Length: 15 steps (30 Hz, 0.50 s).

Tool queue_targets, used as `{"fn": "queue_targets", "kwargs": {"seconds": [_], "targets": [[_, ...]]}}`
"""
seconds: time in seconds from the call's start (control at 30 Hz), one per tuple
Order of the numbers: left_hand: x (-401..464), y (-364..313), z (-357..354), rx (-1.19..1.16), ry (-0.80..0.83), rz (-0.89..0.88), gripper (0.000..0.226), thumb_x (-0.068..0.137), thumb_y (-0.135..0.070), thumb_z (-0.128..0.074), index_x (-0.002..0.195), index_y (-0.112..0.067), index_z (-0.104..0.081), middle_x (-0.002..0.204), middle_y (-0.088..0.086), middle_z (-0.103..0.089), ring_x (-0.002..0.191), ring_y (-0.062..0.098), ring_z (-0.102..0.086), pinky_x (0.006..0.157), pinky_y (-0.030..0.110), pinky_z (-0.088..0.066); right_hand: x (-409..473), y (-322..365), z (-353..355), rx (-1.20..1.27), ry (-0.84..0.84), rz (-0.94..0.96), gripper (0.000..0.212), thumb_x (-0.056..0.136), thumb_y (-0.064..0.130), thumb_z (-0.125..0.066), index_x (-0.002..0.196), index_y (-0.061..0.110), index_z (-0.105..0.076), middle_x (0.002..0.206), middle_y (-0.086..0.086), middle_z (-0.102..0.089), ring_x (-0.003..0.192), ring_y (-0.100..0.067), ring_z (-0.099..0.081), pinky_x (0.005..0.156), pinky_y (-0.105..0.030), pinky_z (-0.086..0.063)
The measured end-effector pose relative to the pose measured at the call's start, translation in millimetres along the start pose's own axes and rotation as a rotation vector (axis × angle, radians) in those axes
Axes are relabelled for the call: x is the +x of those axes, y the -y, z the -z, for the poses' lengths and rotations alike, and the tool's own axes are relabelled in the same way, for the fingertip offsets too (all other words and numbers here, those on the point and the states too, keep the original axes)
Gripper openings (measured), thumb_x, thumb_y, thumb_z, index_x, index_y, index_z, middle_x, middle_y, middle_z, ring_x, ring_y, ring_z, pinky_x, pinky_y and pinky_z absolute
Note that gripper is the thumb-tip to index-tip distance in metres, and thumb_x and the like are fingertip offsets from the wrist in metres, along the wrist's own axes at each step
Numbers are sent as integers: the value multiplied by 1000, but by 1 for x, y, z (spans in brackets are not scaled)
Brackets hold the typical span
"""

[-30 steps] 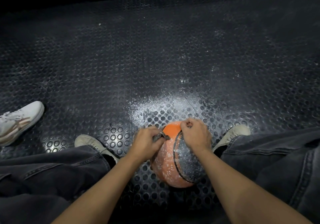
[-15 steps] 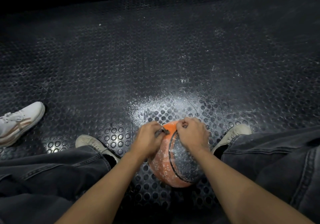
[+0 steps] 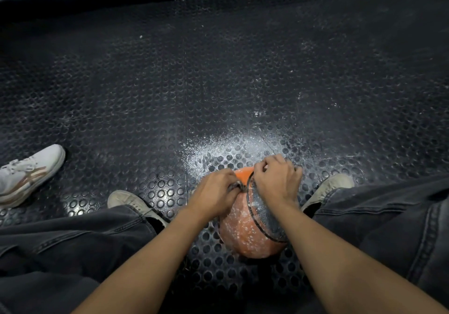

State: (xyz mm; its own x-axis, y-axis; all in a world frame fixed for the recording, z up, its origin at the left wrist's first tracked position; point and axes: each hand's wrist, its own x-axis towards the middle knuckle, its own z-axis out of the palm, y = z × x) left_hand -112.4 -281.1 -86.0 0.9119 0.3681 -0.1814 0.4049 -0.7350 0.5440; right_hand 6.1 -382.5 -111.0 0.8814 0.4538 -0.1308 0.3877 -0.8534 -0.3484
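Black studded rubber floor (image 3: 218, 83), dusted with white powder (image 3: 218, 148) — the orange ball (image 3: 245, 228) sits on it between 2 grey shoes (image 3: 131, 200). At the ball's top the left grip (image 3: 213, 190) pinches a dark grey scrap (image 3: 235, 187); the right grip (image 3: 277, 180) is curled, pinching the edge of the ball's dark mesh patch (image 3: 263, 211).

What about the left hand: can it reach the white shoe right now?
Probably not right now: the left hand is pinching a grey strip on the ball, and the white shoe lies far off, beyond their own foot.
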Motion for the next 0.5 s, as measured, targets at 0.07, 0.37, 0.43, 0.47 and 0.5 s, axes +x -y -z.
{"fn": "queue_targets", "kwargs": {"seconds": [0.07, 0.37, 0.43, 0.47, 0.5], "targets": [[13, -9, -7, 16, -121, 120, 15, 94, -22, -57, 88, -14, -68, 89, -8, -56, 77, 7, -52, 67, 15, -36, -14, 7, -5, 43, -45, -70, 33, 99, 38, -39, 108, 24, -67, 112, 5, -64, 98, -14, -54, 95, -40, -28], [12, 6, 2, 42, -39, 48, 14, 91, -19, -60, 90, -15, -74, 91, -3, -62, 77, 13, -56, 66, 21, -43, -9, 11, -3, 58, 153, 11, 37, 99, 43, -38, 118, 29, -67, 125, 3, -54, 112, -20, -48, 100, -45, -33], [20, -3, -3, 50, -155, 151, 18, 93, -16, -56, 87, -9, -71, 92, 0, -61, 76, 13, -52, 63, 17, -33, -4, 13, -3, 59, 179, 94, 37, 100, 42, -39, 117, 28, -68, 123, 4, -56, 109, -18, -50, 101, -44, -33], [21, -2, -5, 31, -182, 173, 18, 93, -15, -56, 87, -9, -71, 93, 0, -62, 77, 12, -52, 65, 16, -31, -1, 14, -2, 92, 181, 119, 36, 100, 41, -40, 115, 26, -69, 121, 4, -58, 106, -16, -51, 102, -43, -32], [19, 1, -7, -4, -182, 174, 16, 93, -15, -57, 90, -9, -72, 95, 0, -63, 79, 10, -52, 67, 14, -32, 2, 13, -1, 128, 171, 128, 35, 100, 39, -41, 111, 23, -70, 119, 4, -59, 102, -14, -52, 102, -41, -31]]}}
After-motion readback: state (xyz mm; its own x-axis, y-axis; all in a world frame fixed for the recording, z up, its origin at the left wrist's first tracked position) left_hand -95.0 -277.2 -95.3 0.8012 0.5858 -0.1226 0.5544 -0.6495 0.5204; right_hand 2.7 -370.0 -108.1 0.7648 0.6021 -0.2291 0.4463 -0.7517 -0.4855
